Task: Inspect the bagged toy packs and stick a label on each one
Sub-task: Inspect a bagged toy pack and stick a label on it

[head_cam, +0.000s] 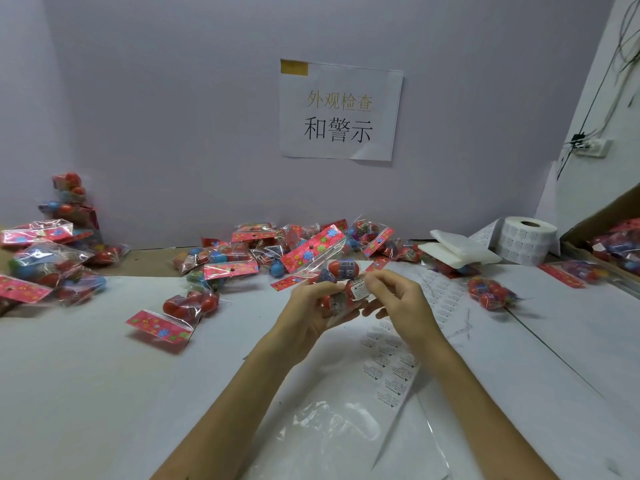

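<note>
Head view: left hand (311, 306) grips a toy pack (343, 268), right hand (401, 303) pinches a label (359, 289) against it. Label roll (526, 239) stands at two o'clock on the tabletop (104, 375).

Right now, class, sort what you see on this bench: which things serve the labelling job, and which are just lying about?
In the job: held toy pack, label, left hand, right hand, label sheet, label roll, unheld toy packs.
Lying about: folded white pads, power strip, clear plastic bag.
</note>
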Tool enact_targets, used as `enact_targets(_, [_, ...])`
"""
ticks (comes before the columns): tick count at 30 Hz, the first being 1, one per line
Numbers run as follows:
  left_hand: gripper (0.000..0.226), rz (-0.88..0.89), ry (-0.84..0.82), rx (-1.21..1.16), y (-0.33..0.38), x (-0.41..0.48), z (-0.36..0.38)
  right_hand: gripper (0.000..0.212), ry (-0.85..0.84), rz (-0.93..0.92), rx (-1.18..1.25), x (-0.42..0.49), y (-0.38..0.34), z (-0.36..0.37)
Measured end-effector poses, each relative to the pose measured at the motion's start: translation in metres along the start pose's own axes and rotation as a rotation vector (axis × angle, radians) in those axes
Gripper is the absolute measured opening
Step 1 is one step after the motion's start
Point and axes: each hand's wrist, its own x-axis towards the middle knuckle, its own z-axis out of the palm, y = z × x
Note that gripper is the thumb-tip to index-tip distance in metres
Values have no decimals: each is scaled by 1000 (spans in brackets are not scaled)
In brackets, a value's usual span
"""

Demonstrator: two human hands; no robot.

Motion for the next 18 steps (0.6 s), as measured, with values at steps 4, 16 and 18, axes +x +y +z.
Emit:
enact_targets(4, [43, -12, 5, -3, 1, -1, 0, 17, -8, 19, 17, 0, -2, -2])
enact_targets(16, [46, -4, 15, 27, 1, -1, 0, 18, -47, 23, 36, -1, -4, 0])
enact_targets(18, [46, 6, 14, 23, 1, -2, 1, 23, -61, 4, 8, -2, -4, 1])
